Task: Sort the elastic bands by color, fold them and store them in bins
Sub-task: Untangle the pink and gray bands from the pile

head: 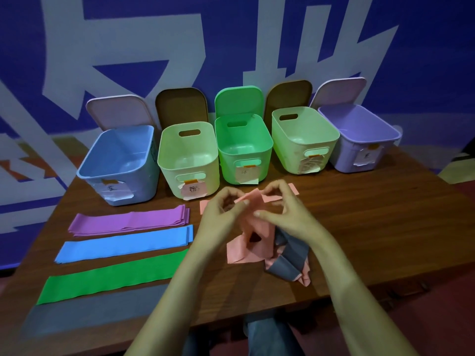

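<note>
- A pink band (253, 201) is held up above the tabletop (359, 227), in front of the middle bins, with its lower part hanging down towards a loose heap (257, 253).
- The band's upper edge is pinched by the left hand (223, 209); the grip is closed on it, fingers curled.
- The same band is pinched from the other side by the right hand (285, 211), its grip likewise closed on the pink material.
- The heap beneath the hands is made up of crumpled pink bands tangled with a dark grey band (290, 253).
- A flat pink strip (293, 188) is laid on the tabletop just behind the hands and is partly hidden by them.
- To the left, sorted bands are laid out flat in rows: purple bands (128, 222) farthest from the person, then blue bands (123, 246), a green band (110, 278) and a flat grey band (95, 309) nearest the tabletop's edge.
- Five open bins are lined up along the back: a blue bin (102, 155), a pale green bin (169, 183), a green bin (226, 173), a second pale green bin (288, 155) and a purple bin (344, 160).
- A paper label is taped to the front of each bin; the writing cannot be read.
- A lid is leaned upright behind each bin, against a blue wall (424, 60) with large white marks.
</note>
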Tool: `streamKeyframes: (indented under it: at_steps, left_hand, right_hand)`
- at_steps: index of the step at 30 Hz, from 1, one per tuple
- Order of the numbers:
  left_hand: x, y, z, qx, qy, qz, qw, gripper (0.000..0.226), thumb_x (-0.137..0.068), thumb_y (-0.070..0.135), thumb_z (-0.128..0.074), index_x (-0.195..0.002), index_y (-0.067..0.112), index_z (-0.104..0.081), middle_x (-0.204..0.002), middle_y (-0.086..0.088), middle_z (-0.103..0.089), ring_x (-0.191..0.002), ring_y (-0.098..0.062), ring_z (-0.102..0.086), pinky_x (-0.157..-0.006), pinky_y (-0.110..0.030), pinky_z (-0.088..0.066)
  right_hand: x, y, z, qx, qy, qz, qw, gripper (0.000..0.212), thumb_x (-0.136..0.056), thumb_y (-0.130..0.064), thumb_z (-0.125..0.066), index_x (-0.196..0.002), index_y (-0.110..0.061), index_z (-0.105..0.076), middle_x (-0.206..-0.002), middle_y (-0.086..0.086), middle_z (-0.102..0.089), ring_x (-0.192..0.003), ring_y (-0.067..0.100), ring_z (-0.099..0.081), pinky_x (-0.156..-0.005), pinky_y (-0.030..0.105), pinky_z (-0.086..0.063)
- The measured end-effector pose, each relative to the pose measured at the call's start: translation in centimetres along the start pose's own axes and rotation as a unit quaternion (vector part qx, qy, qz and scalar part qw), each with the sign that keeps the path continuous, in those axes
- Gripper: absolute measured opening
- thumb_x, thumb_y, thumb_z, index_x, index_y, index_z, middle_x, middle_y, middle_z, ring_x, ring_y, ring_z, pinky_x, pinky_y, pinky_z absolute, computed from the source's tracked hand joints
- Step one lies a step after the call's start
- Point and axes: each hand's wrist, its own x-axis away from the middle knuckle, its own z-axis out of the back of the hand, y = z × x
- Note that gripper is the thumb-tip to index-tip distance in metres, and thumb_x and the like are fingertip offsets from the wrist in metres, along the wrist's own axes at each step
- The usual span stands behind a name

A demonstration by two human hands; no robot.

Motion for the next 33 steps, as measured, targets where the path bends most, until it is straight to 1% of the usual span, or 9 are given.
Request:
streamKeyframes:
  at_steps: [3,6,11,14,16,19,23,30,33]
  left_hand:
    - [-0.3,1.3,-0.1,-0.045,-0.038,-0.048,0.997,0.012,-0.091,0.004,-0.055,-0.094,0.014,-0.06,-0.079,0.009,-0.064,-0.073,-0.002,-0.058,-0.065,-0.015,-0.046]
    - [-0.8,2.4,0.2,-0.07,-0.03,-0.086,0.993,0.013,-0.092,0.007,-0.055,-0.098,0.019,-0.057,-0.08,0.006,-0.064,-0.072,-0.003,-0.057,-0.066,-0.016,-0.045]
    - [-1.5,2.9,1.3,-0.219,-0.044,-0.139,0.965,0.011,-0.083,0.024,-0.07,-0.092,0.025,-0.065,-0.081,0.009,-0.067,-0.074,-0.005,-0.06,-0.063,-0.026,-0.047]
    - [-1.8,3.7,1.2,-0.173,-0.001,-0.151,0.973,0.006,-0.085,0.022,-0.067,-0.087,0.027,-0.068,-0.077,0.012,-0.066,-0.074,-0.001,-0.058,-0.066,-0.023,-0.047]
    - [-2.1,4.5,1.0,-0.148,0.005,-0.146,0.978,0.004,-0.084,0.02,-0.069,-0.087,0.022,-0.069,-0.079,0.012,-0.067,-0.077,-0.005,-0.059,-0.07,-0.025,-0.05]
    - [-3.3,5.8,1.5,-0.139,0.022,-0.142,0.98,0.005,-0.08,0.019,-0.073,-0.083,0.019,-0.069,-0.075,0.011,-0.065,-0.073,-0.005,-0.056,-0.065,-0.019,-0.047]
    - [-5.3,8.8,2.9,-0.096,0.061,-0.164,0.98,0.005,-0.079,0.018,-0.073,-0.082,0.018,-0.068,-0.077,0.008,-0.064,-0.073,-0.005,-0.056,-0.064,-0.015,-0.046]
    - [-8.1,11.2,6.5,-0.051,0.144,-0.154,0.976,0.016,-0.081,0.015,-0.071,-0.072,0.026,-0.064,-0.07,0.008,-0.06,-0.07,-0.011,-0.055,-0.059,-0.026,-0.05]
    - [-8.0,9.4,8.0,-0.044,0.174,-0.116,0.977,0.012,-0.084,0.017,-0.069,-0.076,0.024,-0.063,-0.078,0.004,-0.061,-0.076,-0.011,-0.057,-0.063,-0.025,-0.052]
  right_hand:
    - [-0.1,-0.8,-0.4,-0.073,-0.063,0.007,0.995,0.051,-0.078,-0.018,-0.073,-0.122,-0.032,-0.05,-0.124,-0.008,-0.057,-0.119,0.008,-0.051,-0.101,0.035,-0.044]
    - [-0.4,-1.1,-1.0,-0.132,-0.023,-0.003,0.991,0.031,-0.08,-0.013,-0.07,-0.107,-0.029,-0.063,-0.107,0.0,-0.069,-0.105,0.016,-0.063,-0.095,0.045,-0.049]
    - [-0.2,-1.4,-1.5,-0.103,0.014,0.039,0.994,0.015,-0.078,-0.025,-0.073,-0.091,-0.022,-0.067,-0.089,0.005,-0.068,-0.088,0.017,-0.063,-0.079,0.041,-0.052]
    - [-0.3,-1.8,-1.8,-0.12,0.006,0.029,0.992,0.034,-0.067,-0.037,-0.074,-0.098,-0.03,-0.064,-0.099,0.001,-0.069,-0.097,0.018,-0.064,-0.083,0.038,-0.055]
    - [-0.6,-1.8,-2.2,-0.122,-0.006,0.021,0.992,0.032,-0.072,-0.029,-0.074,-0.1,-0.036,-0.061,-0.102,-0.004,-0.069,-0.1,0.016,-0.064,-0.086,0.035,-0.053]
    - [-1.2,-1.2,-2.5,-0.128,-0.023,-0.004,0.991,0.032,-0.077,-0.015,-0.073,-0.101,-0.033,-0.06,-0.104,-0.007,-0.068,-0.105,0.017,-0.063,-0.09,0.034,-0.052]
    - [-2.0,0.7,-3.3,-0.125,-0.063,-0.065,0.988,0.048,-0.069,-0.025,-0.078,-0.112,-0.025,-0.058,-0.112,0.0,-0.067,-0.107,0.02,-0.062,-0.094,0.043,-0.05]
    - [-2.6,2.4,-1.9,-0.026,-0.065,-0.078,0.994,0.028,-0.081,-0.011,-0.069,-0.107,-0.019,-0.061,-0.104,-0.001,-0.067,-0.099,0.017,-0.064,-0.086,0.031,-0.053]
    - [-3.0,2.5,0.3,-0.025,0.002,-0.068,0.997,0.02,-0.082,-0.006,-0.067,-0.097,-0.019,-0.064,-0.098,0.001,-0.069,-0.091,0.018,-0.065,-0.075,0.021,-0.051]
